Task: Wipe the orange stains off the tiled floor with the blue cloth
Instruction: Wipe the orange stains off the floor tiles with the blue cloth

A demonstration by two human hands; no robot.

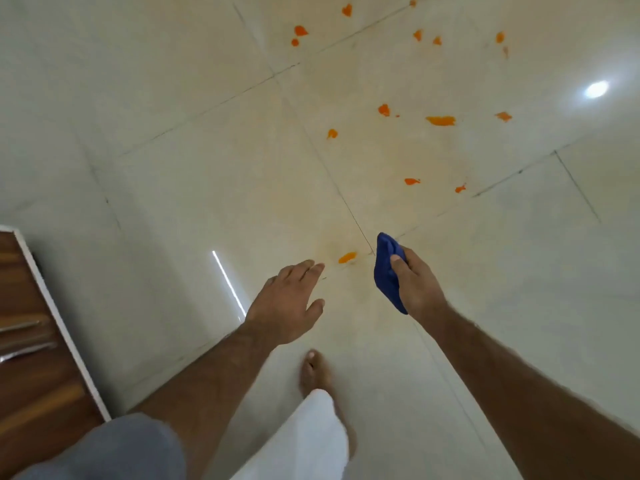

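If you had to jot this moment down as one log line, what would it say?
right hand grips blue cloth above floor | left hand open, empty | nearest orange stain unwiped | more stains beyond

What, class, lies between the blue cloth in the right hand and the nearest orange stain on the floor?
Nothing visible. The crumpled blue cloth, held in the right hand, has only bare pale tiled floor between it and the nearest orange stain. The open left hand lies to the stain's other side.

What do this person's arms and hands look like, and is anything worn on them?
Both forearms are bare, with some hair showing. The left hand and right hand wear no gloves, rings or watch that I can see. A grey short sleeve covers the left upper arm; the right sleeve is out of view.
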